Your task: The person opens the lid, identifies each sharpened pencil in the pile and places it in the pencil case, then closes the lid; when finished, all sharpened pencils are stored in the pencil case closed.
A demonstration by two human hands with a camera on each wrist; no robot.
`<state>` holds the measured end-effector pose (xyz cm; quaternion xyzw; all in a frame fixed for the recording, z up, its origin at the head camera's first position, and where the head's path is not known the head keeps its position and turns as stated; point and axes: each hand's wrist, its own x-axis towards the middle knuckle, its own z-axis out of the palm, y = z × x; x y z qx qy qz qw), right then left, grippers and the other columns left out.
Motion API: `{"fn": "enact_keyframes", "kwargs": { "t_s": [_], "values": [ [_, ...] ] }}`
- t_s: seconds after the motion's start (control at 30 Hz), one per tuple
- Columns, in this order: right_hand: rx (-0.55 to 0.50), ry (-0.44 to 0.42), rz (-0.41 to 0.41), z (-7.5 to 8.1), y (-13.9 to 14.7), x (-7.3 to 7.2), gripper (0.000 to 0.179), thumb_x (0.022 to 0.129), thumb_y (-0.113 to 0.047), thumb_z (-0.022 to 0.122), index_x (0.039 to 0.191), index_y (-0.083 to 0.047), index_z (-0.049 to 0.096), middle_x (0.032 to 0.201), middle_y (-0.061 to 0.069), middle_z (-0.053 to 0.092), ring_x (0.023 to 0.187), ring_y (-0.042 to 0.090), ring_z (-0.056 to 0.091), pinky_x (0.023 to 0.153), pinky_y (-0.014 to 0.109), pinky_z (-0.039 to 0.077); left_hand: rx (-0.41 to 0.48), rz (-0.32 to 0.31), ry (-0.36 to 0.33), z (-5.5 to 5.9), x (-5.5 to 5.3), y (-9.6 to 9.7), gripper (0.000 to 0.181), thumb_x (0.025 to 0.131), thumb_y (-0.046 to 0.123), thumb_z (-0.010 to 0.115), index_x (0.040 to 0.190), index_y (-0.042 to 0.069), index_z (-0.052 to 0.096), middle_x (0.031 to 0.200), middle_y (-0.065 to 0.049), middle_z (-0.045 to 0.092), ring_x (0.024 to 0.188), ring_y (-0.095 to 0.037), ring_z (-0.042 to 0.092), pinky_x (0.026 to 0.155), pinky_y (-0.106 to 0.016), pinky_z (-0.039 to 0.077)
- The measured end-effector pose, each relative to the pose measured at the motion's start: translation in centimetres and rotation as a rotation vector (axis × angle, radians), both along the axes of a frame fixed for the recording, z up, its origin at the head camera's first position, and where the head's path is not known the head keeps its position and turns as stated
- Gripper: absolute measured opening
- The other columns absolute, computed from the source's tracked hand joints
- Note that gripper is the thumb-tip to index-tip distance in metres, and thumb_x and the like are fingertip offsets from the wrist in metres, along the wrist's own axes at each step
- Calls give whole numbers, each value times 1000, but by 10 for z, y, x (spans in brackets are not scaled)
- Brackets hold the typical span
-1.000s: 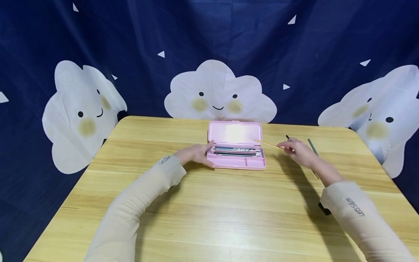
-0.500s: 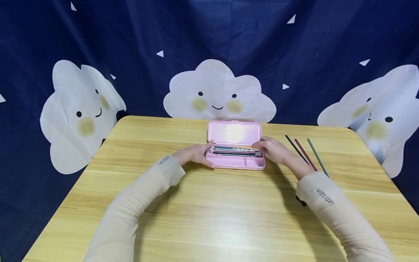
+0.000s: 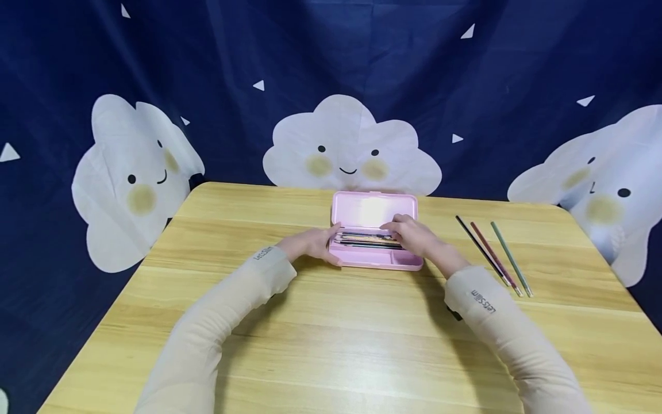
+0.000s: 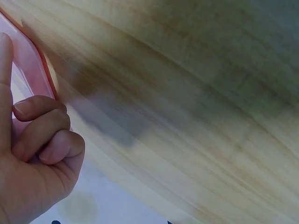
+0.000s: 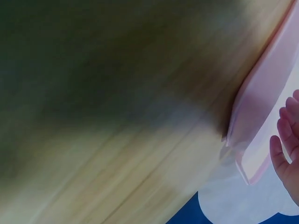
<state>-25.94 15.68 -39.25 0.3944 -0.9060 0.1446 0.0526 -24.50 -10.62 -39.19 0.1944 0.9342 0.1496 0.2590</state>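
A pink pencil case (image 3: 362, 259) lies with its lid (image 3: 347, 210) raised towards the back of the table. Several pencils (image 3: 367, 243) lie side by side in its long rear compartment, a yellowish one among them. My left hand (image 3: 312, 244) holds the case's left end between thumb and index finger; in the left wrist view its other fingers are curled. Over the right part of the pencils is my right hand (image 3: 411, 236), covering their ends. In the right wrist view its fingers look loosely bent, with no pencil visible in them.
Right of the case, a black pencil (image 3: 481, 250), a red pencil (image 3: 495, 257) and a green pencil (image 3: 509, 256) lie slanted on the wooden table (image 3: 362, 333). A dark blue cloth (image 3: 227, 115) with white clouds hangs behind the table's back edge.
My right hand has carried a yellow pencil leftward into the case, and its fingers have shifted further left over the pencils. My left hand has stayed on the case.
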Motion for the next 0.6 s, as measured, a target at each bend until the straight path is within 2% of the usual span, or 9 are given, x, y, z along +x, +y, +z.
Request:
{"fn": "enact_keyframes", "kwargs": {
  "t_s": [0.17,0.23,0.37,0.43,0.6],
  "values": [
    [-5,-52,-78,4,8,-3,29,83,7,57,111,1,63,87,15,57,81,28,56,74,40,49,-11,37,-11,3,-1,2,111,69,55,71,148,16,4,145,-21,29,131,-29,32,108,-37,26],
    [-6,-85,-105,4,14,-4,30,84,7,56,113,2,61,90,16,57,84,30,57,76,43,48,-19,35,-3,4,0,1,114,65,60,71,148,16,5,144,-21,29,130,-30,33,107,-37,28],
    [-38,-138,-167,2,26,-8,30,85,5,56,114,4,59,92,19,57,87,33,57,79,46,47,-23,39,7,3,2,2,114,65,61,70,148,16,5,145,-19,29,131,-28,33,107,-36,28],
    [-64,-156,-213,0,31,-11,30,85,4,55,115,4,58,93,20,57,86,33,55,78,47,46,-30,49,24,2,4,2,111,67,59,70,148,18,6,145,-18,30,130,-27,35,107,-36,28],
    [-118,-203,-323,-3,38,-17,33,90,-6,53,121,5,53,94,20,54,84,32,52,75,45,44,-77,54,146,3,14,4,105,68,59,69,147,18,15,138,-18,41,120,-28,46,98,-39,39]
  ]
}}
